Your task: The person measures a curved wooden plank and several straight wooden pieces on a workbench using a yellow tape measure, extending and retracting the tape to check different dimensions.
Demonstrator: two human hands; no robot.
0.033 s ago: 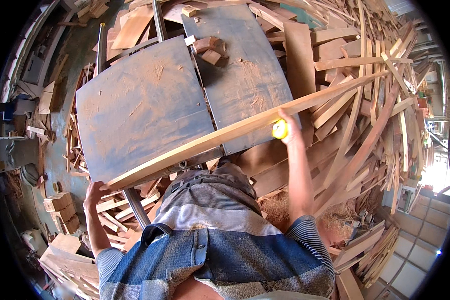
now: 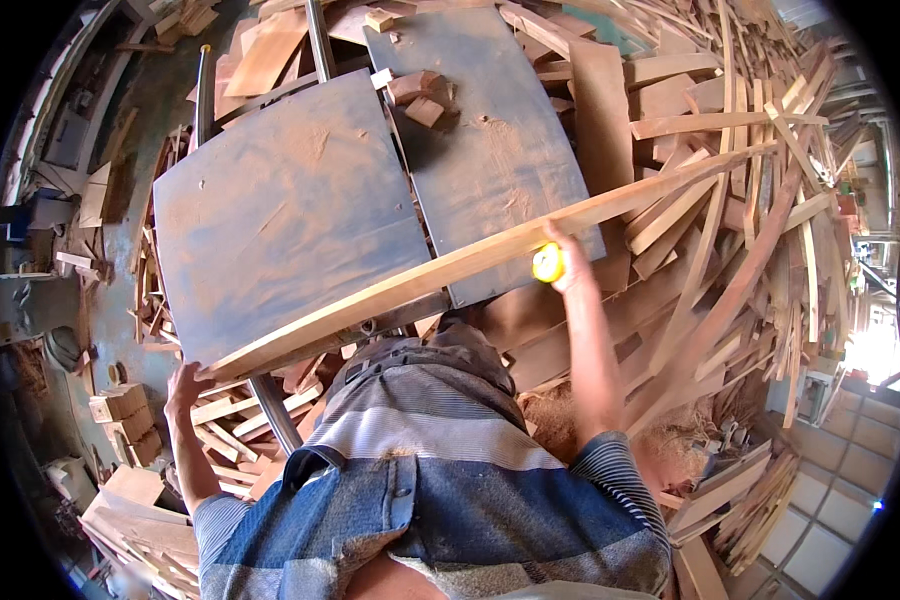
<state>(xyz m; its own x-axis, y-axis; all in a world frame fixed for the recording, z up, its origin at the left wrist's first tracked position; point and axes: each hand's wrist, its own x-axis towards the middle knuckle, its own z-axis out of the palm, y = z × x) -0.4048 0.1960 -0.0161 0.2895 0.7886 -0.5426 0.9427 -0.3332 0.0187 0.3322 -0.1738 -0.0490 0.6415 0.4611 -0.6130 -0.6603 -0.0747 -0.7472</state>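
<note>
A long, pale wooden board [image 2: 420,280] lies slantwise across the near edge of a dusty grey machine table [image 2: 280,220], reaching out past its right side. At the board's left end my left hand [image 2: 182,387] is closed around the tip; its fingertips are partly hidden. My right hand [image 2: 574,266] is closed on a small, round yellow tape measure [image 2: 547,262], held against the board's near side right of the middle. Whether any tape is drawn out along the board, I cannot tell.
Short wood blocks [image 2: 420,95] sit by the slot between the table's two plates. A big heap of offcut strips [image 2: 710,200] rises at the right. A metal rail [image 2: 275,415] runs below the table's left front, among more scraps. Stacked blocks [image 2: 125,420] stand at the left.
My right hand has slid a little to the left along the board with the tape measure. The left hand and the board look nearly unmoved.
</note>
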